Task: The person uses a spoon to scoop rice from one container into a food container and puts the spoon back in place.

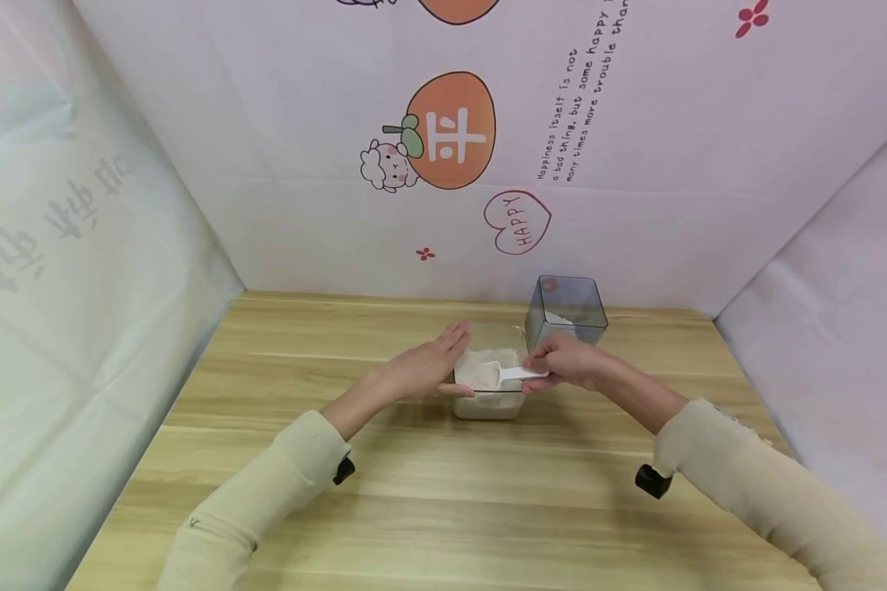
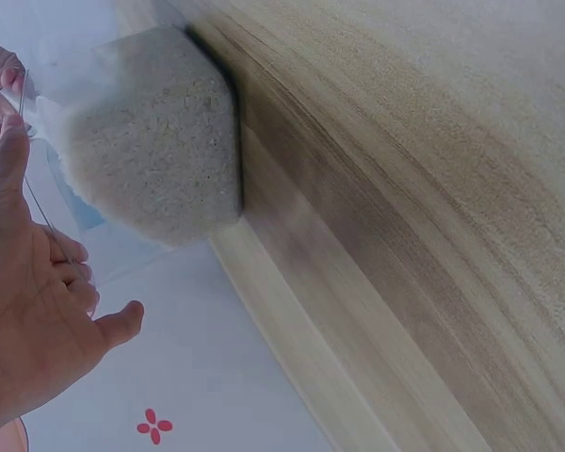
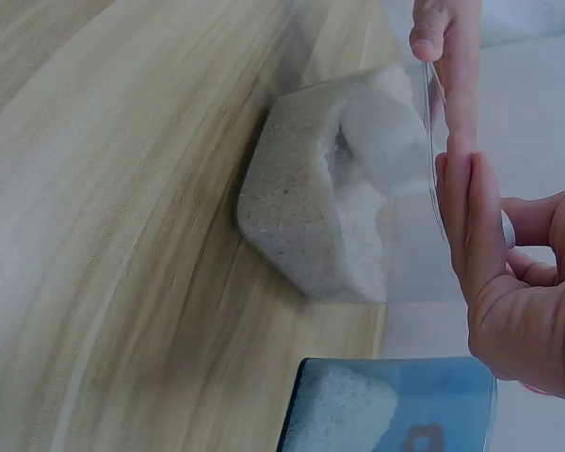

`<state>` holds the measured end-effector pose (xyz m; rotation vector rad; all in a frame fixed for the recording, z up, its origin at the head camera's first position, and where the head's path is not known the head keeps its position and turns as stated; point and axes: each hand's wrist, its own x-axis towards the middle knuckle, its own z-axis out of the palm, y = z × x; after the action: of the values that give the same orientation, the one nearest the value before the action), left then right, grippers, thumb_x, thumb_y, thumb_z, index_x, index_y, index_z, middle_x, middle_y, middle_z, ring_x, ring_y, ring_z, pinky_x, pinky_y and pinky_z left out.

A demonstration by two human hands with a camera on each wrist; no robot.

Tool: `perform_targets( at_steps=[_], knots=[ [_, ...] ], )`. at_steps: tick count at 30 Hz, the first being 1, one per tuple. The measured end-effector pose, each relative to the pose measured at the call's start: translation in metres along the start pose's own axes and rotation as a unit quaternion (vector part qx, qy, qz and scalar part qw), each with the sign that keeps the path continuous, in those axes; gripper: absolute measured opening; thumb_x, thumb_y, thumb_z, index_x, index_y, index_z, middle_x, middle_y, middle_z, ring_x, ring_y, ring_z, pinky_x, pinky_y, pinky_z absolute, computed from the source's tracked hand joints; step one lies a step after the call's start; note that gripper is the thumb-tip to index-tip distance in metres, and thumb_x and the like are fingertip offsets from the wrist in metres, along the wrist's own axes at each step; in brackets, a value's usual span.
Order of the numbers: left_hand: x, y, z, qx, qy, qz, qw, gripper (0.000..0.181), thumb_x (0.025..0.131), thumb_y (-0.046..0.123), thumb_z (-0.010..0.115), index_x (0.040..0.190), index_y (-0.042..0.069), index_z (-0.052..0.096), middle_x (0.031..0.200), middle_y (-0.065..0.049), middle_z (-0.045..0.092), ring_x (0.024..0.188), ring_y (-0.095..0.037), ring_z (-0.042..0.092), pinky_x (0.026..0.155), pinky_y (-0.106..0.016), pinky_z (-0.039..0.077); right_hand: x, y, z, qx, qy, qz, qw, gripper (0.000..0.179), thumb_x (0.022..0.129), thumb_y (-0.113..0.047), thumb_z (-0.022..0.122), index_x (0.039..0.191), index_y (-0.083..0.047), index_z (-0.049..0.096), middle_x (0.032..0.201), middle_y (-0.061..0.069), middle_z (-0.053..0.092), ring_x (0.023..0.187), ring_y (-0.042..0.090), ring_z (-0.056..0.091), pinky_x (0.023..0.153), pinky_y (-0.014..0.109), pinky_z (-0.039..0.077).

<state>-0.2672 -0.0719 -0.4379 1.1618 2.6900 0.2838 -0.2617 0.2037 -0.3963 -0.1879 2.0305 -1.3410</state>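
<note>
A clear square container [image 1: 490, 408] of rice [image 2: 155, 132] stands on the table. My left hand [image 1: 430, 365] rests on its left rim, fingers mostly straight, thumb along the near side. From the right, my right hand [image 1: 569, 361] grips the handle of a white scoop [image 1: 516, 373]. The scoop's bowl is down in the rice, seen through the wall in the right wrist view. Close behind my right hand is a blue-tinted clear container [image 1: 567, 302], with white grains [image 3: 339, 414] at its bottom.
The wood-grain table [image 1: 443, 509] ends at a printed white backdrop [image 1: 303, 230] behind the containers. White sheets hang on the left [image 1: 118, 246] and right [image 1: 843, 287]. A small black device [image 1: 652, 482] sits at the right sleeve.
</note>
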Motion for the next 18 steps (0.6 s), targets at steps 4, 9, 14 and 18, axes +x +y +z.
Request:
perform_targets(
  at_steps=[4, 9, 14, 18],
  knots=[
    [-0.001, 0.0, -0.001, 0.0, 0.002, 0.0, 1.0, 0.102, 0.095, 0.069, 0.044, 0.159, 0.0, 0.004, 0.168, -0.012, -0.01, 0.157, -0.028, -0.004, 0.125, -0.04, 0.02, -0.003, 0.004, -0.005, 0.011, -0.007, -0.012, 0.9998, 0.032, 0.102, 0.004, 0.044, 0.119, 0.027, 0.056, 0.096, 0.016, 0.072, 0.078, 0.009, 0.073, 0.075, 0.017, 0.058],
    [-0.002, 0.001, -0.002, -0.007, 0.0, 0.004, 1.0, 0.1, 0.096, 0.066, 0.046, 0.159, -0.002, 0.006, 0.168, -0.012, -0.009, 0.157, -0.025, -0.007, 0.126, -0.041, 0.018, -0.008, 0.011, -0.011, 0.047, -0.009, -0.008, 0.9988, 0.032, 0.103, 0.004, 0.041, 0.12, 0.029, 0.052, 0.084, 0.008, 0.074, 0.077, 0.008, 0.073, 0.071, 0.013, 0.057],
    [-0.001, -0.001, 0.0, -0.002, 0.002, 0.009, 1.0, 0.099, 0.097, 0.064, 0.046, 0.159, -0.002, 0.006, 0.168, -0.014, -0.008, 0.157, -0.029, -0.004, 0.125, -0.041, 0.019, -0.011, 0.02, -0.013, 0.074, -0.002, -0.015, 0.9972, 0.033, 0.103, 0.005, 0.04, 0.124, 0.029, 0.048, 0.085, 0.009, 0.073, 0.079, 0.008, 0.073, 0.073, 0.014, 0.057],
    [-0.001, -0.001, 0.001, 0.005, 0.004, 0.011, 0.9999, 0.099, 0.097, 0.066, 0.044, 0.159, -0.003, 0.006, 0.168, -0.015, -0.006, 0.157, -0.031, -0.002, 0.126, -0.041, 0.018, -0.014, 0.028, -0.015, 0.071, 0.007, -0.025, 0.9972, 0.035, 0.103, 0.004, 0.042, 0.126, 0.029, 0.047, 0.086, 0.007, 0.074, 0.079, 0.007, 0.071, 0.072, 0.013, 0.057]
  ],
)
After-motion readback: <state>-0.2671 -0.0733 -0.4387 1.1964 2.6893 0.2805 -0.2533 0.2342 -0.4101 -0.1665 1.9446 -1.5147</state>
